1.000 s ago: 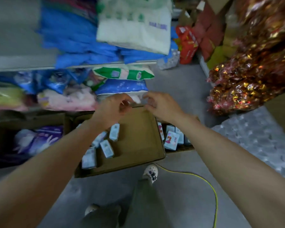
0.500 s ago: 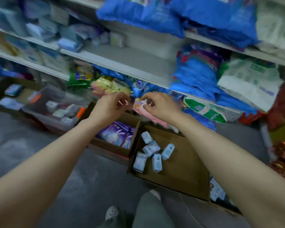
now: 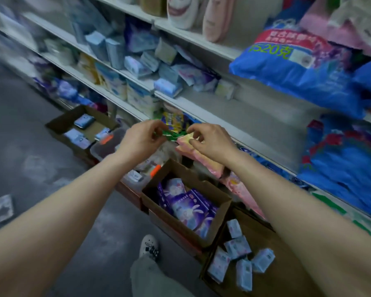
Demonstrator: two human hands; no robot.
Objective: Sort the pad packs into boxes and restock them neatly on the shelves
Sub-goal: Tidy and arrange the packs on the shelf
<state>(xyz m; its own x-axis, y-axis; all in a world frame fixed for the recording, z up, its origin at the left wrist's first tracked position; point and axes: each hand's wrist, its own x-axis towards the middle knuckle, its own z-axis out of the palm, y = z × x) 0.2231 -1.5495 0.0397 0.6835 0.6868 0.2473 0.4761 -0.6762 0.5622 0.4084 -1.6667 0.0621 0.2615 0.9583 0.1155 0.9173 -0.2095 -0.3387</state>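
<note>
Left hand curled, contents unclear; right hand pinches pink pack; shelves above grey floor.

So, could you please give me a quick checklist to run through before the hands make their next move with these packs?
1. Left hand has something held: cannot tell; fingers curled near the green pack, contact unclear.
2. Right hand grips the pink pack: ok, fingertips pinch it.
3. Box of purple packs has room: cannot tell, looks fairly full.
4. Flat box with small blue packs has room: ok.
5. Shelf has bare space: ok.
</note>
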